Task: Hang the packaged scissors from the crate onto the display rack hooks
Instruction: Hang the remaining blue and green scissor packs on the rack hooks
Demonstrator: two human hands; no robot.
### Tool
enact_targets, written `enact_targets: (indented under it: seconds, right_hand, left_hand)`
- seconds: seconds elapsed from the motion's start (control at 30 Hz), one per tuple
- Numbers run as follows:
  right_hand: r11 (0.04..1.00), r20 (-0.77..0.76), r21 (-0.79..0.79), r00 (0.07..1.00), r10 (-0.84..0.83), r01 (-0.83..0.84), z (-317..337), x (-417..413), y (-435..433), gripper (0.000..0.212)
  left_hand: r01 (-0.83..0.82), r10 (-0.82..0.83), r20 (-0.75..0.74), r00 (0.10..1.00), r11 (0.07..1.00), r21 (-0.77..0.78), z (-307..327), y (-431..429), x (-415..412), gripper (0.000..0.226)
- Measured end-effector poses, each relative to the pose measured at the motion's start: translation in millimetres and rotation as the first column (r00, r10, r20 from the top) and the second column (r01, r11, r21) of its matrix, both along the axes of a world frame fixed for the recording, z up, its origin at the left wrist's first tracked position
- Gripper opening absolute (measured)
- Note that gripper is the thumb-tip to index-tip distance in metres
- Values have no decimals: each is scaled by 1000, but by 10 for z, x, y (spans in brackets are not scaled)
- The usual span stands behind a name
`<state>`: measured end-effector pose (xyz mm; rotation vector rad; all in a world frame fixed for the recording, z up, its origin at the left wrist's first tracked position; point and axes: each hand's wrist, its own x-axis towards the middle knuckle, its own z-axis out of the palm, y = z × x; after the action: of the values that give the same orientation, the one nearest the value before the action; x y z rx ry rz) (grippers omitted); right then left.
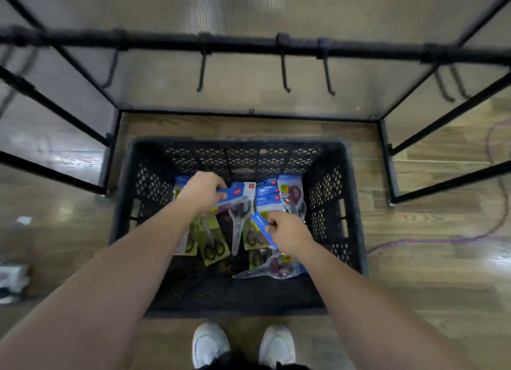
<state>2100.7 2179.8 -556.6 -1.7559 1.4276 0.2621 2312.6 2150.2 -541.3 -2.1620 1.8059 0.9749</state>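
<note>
On wood floor [431, 286], crate [351, 203]; both hands' fingers [272, 223] gripping scissors packs [235, 196].

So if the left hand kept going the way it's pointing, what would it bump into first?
Probably the crate's far wall. The left hand, gripping a blue-topped pack, points up and away toward that mesh wall. Depth is hard to judge, so other packs may come first.

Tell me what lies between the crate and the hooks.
Head view: only bare wood floor and the rack's bottom bar separate the crate from the empty hooks.
</note>
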Motion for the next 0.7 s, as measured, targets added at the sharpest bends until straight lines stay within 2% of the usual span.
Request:
enact_targets:
  seconds: [0.17, 0.27, 0.4, 0.53, 0.7]
  right_hand:
    - [988, -115, -124, 990, 81, -95, 1437, 22, -44, 9]
    - [967, -184, -215, 978, 98, -137, 2368, 38, -191, 13]
    - [943, -198, -316, 979, 38, -101, 3548, 62, -363, 14]
    - [867, -112, -490, 993, 38, -88, 4450, 155, -412, 17]
    - [782, 30, -620, 994, 109, -67, 5408, 355, -401, 17]
  left_hand:
    - [80, -76, 139, 987, 997, -22, 1468, 207, 98, 21]
    - [163, -145, 242, 959, 985, -54, 2442, 157, 151, 23]
    - [253, -211, 319, 924, 963, -95, 3701, 50, 206, 29]
    - [254, -199, 324, 925, 958, -136, 4673, 44, 253, 23]
    - [294, -219, 334, 916, 937, -190, 5602, 102, 294, 24]
